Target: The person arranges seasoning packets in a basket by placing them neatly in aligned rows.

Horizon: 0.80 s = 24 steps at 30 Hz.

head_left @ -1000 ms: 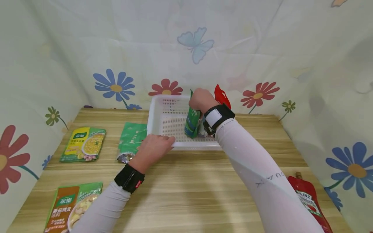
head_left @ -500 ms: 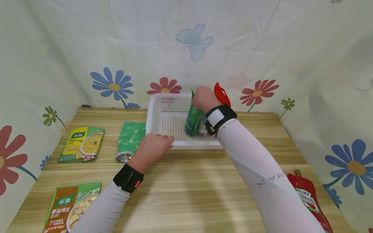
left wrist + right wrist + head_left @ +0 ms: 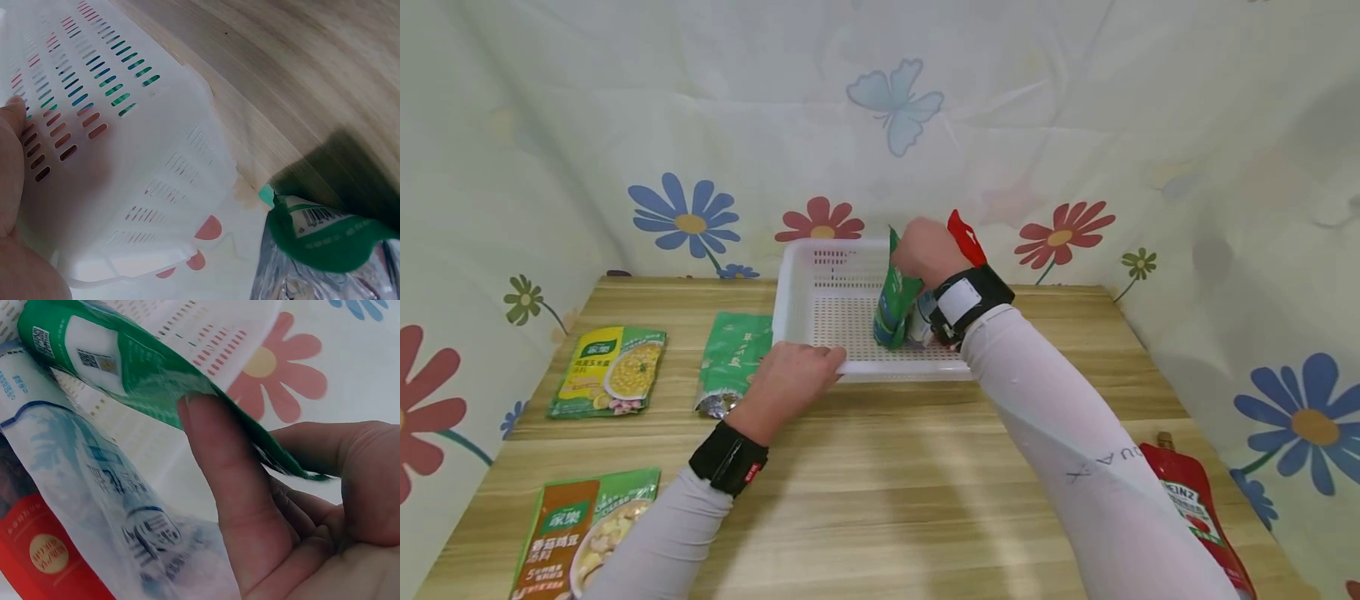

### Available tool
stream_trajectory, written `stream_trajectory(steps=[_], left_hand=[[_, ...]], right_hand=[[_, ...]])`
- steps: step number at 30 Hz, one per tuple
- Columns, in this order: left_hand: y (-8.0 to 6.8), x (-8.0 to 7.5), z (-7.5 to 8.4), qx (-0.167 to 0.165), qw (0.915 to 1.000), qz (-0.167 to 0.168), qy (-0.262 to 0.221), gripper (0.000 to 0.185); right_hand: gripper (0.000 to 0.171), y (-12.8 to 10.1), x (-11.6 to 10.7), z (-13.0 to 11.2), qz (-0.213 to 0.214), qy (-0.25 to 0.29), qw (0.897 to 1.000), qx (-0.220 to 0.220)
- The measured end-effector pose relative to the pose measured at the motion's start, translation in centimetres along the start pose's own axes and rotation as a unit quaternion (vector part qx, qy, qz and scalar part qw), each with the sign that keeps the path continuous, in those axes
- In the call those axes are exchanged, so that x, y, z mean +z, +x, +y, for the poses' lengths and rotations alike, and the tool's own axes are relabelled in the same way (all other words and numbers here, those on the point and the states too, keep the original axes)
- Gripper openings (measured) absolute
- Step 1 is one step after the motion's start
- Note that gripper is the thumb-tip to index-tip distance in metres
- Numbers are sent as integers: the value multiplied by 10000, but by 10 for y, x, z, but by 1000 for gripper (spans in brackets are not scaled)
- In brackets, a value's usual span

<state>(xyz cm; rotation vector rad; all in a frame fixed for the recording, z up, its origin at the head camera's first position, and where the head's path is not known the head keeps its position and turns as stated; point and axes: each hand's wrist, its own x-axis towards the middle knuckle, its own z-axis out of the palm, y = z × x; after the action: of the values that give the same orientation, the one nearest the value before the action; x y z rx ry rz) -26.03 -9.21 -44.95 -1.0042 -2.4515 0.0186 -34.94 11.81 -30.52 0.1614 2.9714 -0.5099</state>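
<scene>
A white plastic basket [image 3: 808, 321] with slotted walls stands at the back of the table. My left hand [image 3: 793, 379] grips its front left corner, thumb over the rim; in the left wrist view a fingertip shows against the slotted wall. Inside the basket my right hand [image 3: 925, 252] pinches the top edge of a green packet [image 3: 892, 312], which stands upright. The right wrist view shows this edge between thumb and finger. Next to it in the basket are a white and blue clear-plastic packet [image 3: 106, 469] and a red packet [image 3: 47, 550], partly hidden by my right hand and wrist.
Left of the basket lies a green foil pouch [image 3: 733, 354], close to my left hand. Farther left are a yellow-green soup packet [image 3: 610, 371] and a brown-green one [image 3: 568, 533]. A red ketchup pouch [image 3: 1195, 508] lies at right. Flowered cloth [image 3: 895, 175] surrounds the table.
My right hand has shifted slightly right with the top of the green packet, and more of the white packet beside it shows. My left hand keeps its place on the basket.
</scene>
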Motion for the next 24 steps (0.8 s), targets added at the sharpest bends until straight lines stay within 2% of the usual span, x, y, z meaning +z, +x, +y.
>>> stream_trajectory(steps=[3, 6, 11, 16, 21, 24], left_hand=[[-1, 0, 0, -27, 10000, -11, 11, 22], [-1, 0, 1, -46, 10000, -19, 11, 22], [0, 0, 0, -51, 10000, -77, 5, 21], [1, 1, 0, -62, 9999, -130, -11, 21], [1, 2, 0, -78, 9999, -134, -5, 21], [1, 2, 0, -77, 9999, -104, 1, 22]], right_hand=[[16, -6, -5, 3, 29, 388, 9992, 7], [18, -15, -8, 5, 99, 549, 9984, -92], [25, -33, -11, 10, 311, 326, 9987, -227], [35, -48, -8, 18, 764, 106, 9962, -404], [31, -63, -4, 28, 1333, 48, 9860, -1006], [27, -72, 1, 35, 1758, 89, 9703, -1657]])
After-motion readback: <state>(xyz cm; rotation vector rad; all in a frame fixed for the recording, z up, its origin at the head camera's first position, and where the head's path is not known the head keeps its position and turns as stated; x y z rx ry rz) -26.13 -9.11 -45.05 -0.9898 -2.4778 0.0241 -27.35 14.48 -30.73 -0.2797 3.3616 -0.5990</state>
